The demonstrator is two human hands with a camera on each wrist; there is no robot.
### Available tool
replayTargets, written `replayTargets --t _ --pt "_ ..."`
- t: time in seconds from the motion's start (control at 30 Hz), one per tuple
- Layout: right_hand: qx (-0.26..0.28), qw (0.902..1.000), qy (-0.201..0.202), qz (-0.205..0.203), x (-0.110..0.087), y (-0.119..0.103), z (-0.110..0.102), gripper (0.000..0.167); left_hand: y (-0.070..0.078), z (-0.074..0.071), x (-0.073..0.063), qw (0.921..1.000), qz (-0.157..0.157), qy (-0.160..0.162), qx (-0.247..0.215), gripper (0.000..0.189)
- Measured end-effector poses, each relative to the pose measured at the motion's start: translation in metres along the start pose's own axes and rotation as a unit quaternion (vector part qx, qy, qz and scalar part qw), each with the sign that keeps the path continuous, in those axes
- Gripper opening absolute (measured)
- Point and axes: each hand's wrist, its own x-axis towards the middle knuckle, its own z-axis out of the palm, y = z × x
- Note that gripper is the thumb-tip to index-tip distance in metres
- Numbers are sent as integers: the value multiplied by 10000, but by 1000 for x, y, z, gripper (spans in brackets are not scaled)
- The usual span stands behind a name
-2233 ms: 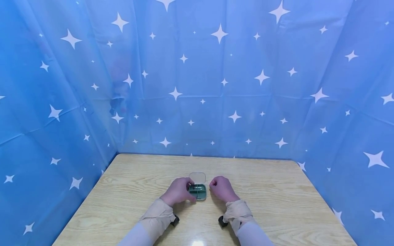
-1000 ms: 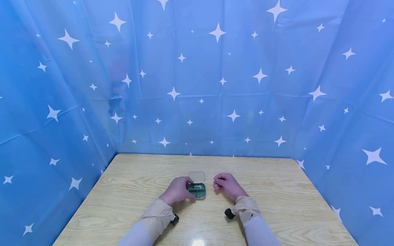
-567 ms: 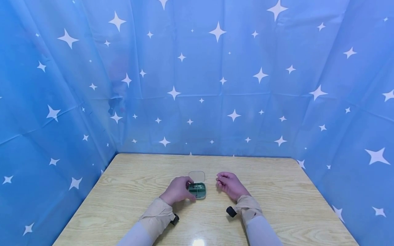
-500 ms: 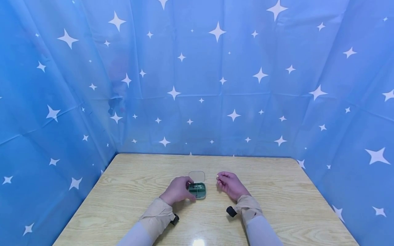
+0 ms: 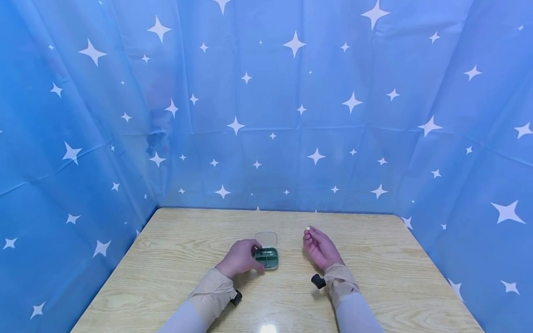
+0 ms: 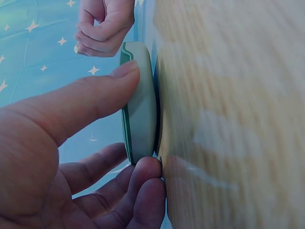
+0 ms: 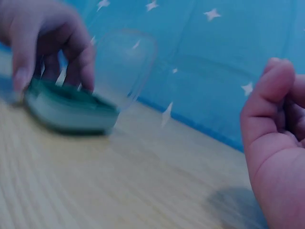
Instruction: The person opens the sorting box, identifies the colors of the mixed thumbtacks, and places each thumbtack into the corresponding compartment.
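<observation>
A green pill box with a pale base and several compartments lies on the table; its clear lid stands raised at the far side. My left hand grips the box from the left, thumb on the near wall and fingers at the far side. What lies inside the compartments is too small to tell. To the right of the box, my right hand is lifted off the table, pinching a small pale yellow tablet at its fingertips. The right wrist view shows that hand's curled fingers but not the tablet.
The wood-grain table reaches back to a blue curtain with white stars, which also hangs on both sides. Black wrist cameras are strapped at the left wrist and right wrist.
My right hand has moved away from the pill box, rightward and up, and turned so its palm side and the pale tablet show. The left hand and box have stayed put.
</observation>
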Motion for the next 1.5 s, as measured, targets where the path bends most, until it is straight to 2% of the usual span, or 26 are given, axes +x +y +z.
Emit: replayTargets --t 0.07,0.17,0.33,0.5,0.77,0.87,1.03,1.23,1.33,1.43,1.5 --pt "754 9967 -278 63 -1 -5 -3 12 0 0 0 10000 -14 -9 -5 63" --pt "1604 9848 -638 192 -2 -11 -8 16 0 -1 1 10000 -15 -12 6 63" --pt "2306 9671 -1036 272 -1 -17 -16 25 -1 -1 0 10000 -19 -24 13 62" --pt "2775 9530 -1179 287 -2 -18 -20 27 0 -1 -1 10000 -13 -21 11 62" --pt "2897 9523 -927 236 -2 -17 -20 16 0 -2 -1 10000 13 -5 27 62" --pt "2833 9544 -918 224 -2 -17 -20 15 0 -2 -1 10000 30 0 26 62" --pt "2603 9589 -1096 274 -1 -16 -17 23 0 -2 -2 10000 40 -5 23 62" --pt "2136 9709 -1066 187 -2 -14 -13 23 0 -1 -1 10000 -2 -8 34 63" --pt "1610 9823 -956 31 -2 -12 -9 25 -1 -1 -1 10000 -28 -25 2 63" --pt "745 9947 -700 -105 -2 -9 -4 25 -1 0 -1 10000 -49 -40 -38 63" --pt "126 9986 -480 -158 -2 -7 1 23 0 0 0 10000 -55 -44 -42 64"
